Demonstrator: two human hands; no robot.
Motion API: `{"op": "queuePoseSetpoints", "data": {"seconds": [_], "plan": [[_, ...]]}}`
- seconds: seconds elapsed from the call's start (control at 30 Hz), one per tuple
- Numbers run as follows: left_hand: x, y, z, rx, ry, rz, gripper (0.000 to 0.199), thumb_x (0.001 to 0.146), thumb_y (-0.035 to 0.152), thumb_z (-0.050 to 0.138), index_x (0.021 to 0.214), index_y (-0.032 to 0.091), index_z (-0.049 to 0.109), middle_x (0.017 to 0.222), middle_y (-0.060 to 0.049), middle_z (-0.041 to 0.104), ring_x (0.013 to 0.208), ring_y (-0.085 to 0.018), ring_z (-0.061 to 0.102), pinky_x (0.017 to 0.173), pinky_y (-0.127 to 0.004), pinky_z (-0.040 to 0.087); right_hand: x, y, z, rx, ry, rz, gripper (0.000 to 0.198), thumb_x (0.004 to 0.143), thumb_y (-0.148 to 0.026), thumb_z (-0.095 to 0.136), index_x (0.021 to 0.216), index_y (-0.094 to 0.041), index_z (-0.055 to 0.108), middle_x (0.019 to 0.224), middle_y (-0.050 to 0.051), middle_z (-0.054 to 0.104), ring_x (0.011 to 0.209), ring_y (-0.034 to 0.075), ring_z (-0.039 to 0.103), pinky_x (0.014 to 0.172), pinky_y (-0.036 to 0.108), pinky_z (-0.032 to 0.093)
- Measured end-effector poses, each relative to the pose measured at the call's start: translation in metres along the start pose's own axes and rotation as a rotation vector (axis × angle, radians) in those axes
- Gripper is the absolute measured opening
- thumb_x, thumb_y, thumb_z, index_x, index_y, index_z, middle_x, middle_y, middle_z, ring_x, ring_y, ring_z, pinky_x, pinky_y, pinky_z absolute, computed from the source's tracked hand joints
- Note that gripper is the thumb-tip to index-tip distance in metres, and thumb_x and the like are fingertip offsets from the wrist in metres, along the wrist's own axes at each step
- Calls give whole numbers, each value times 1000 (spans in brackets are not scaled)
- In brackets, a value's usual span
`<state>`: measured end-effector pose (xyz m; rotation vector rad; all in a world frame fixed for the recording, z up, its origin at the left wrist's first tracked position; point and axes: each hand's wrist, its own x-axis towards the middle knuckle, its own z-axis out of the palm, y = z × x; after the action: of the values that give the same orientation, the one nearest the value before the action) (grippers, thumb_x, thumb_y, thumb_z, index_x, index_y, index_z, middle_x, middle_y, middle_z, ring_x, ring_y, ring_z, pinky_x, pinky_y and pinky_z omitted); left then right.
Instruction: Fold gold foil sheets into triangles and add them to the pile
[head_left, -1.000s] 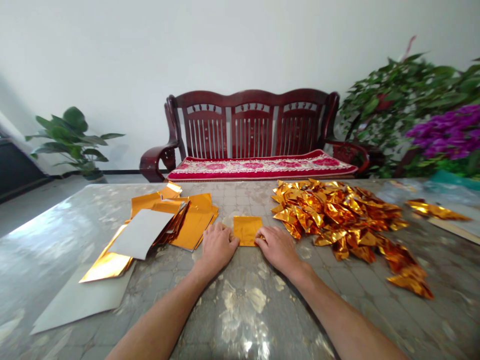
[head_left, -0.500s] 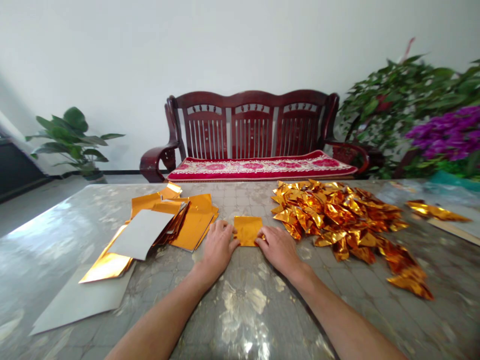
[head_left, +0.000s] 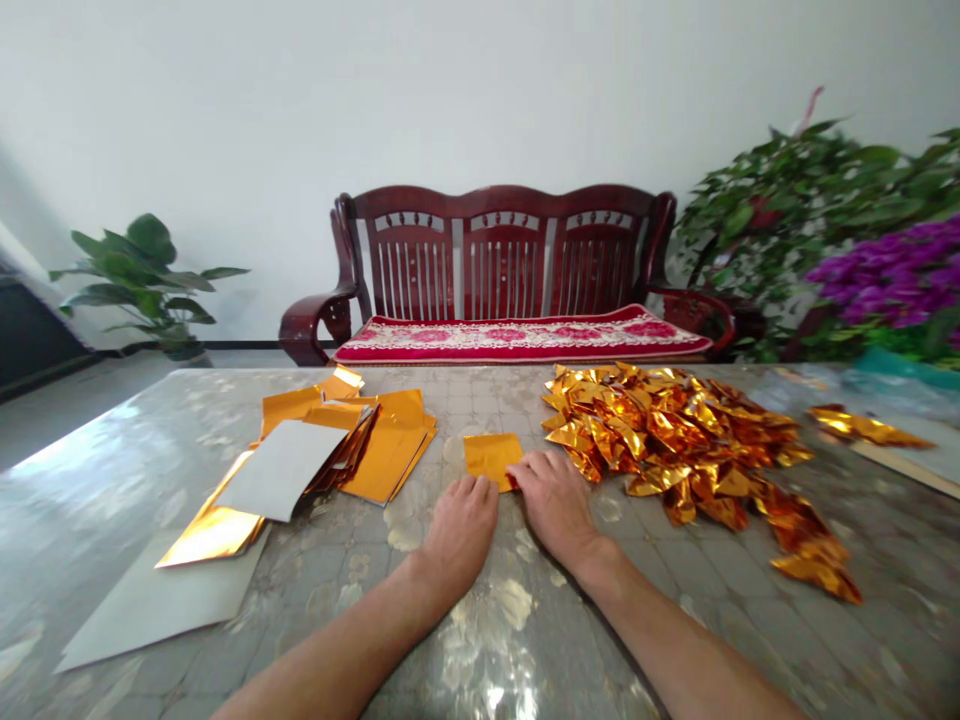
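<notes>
A small piece of gold foil paper (head_left: 491,455) lies flat on the table straight ahead of me. My left hand (head_left: 463,525) is closed, knuckles up, with its curled fingers at the paper's near edge; the thumb is hidden. At the near right corner, my right hand (head_left: 556,505) pinches the paper between thumb and fingers. To the left lies a loose stack of gold foil sheets (head_left: 394,440), with a grey-white sheet (head_left: 286,465) on top. On the right spreads a heap of folded gold foil pieces (head_left: 660,420), pointed and shiny.
The table (head_left: 360,640) has a glossy floral cover. A larger pale sheet (head_left: 165,605) lies at the left front. A flat board (head_left: 911,465) and clear plastic (head_left: 814,385) are at the right. Behind stand a wooden bench (head_left: 502,260) and potted plants (head_left: 150,280).
My left hand has moved from the paper's left side to its near edge, closer to my right hand. The right hand stays at the right corner, and the paper is slightly turned.
</notes>
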<state>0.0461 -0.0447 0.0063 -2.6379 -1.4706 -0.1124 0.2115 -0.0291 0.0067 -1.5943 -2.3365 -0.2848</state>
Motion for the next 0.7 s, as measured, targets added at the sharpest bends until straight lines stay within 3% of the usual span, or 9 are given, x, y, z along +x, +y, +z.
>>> {"op": "queuePoseSetpoints", "data": {"seconds": [0.27, 0.43, 0.7], "plan": [[1, 0, 2, 14, 29, -36, 20, 92, 12, 51, 109, 14, 61, 103, -10, 63, 96, -25, 58, 83, -37, 47, -13, -22, -5, 109, -90, -119, 28, 98, -18, 44, 121, -20, 61, 118, 9, 63, 110, 24, 53, 95, 36, 40], [-1, -1, -4, 39, -13, -51, 21, 92, 13, 51, 110, 13, 61, 103, -11, 63, 96, -25, 59, 83, -37, 47, -16, -25, -10, 96, -155, -69, 37, 94, -25, 54, 128, -12, 58, 130, 14, 61, 119, 29, 54, 104, 42, 40], [-7, -5, -4, 91, -42, -80, 22, 90, 8, 47, 106, 9, 63, 98, -14, 64, 92, -28, 60, 79, -40, 45, -21, -12, -9, 120, -240, 36, 52, 92, -28, 53, 140, -8, 51, 150, 20, 44, 139, 31, 41, 114, 48, 33]]}}
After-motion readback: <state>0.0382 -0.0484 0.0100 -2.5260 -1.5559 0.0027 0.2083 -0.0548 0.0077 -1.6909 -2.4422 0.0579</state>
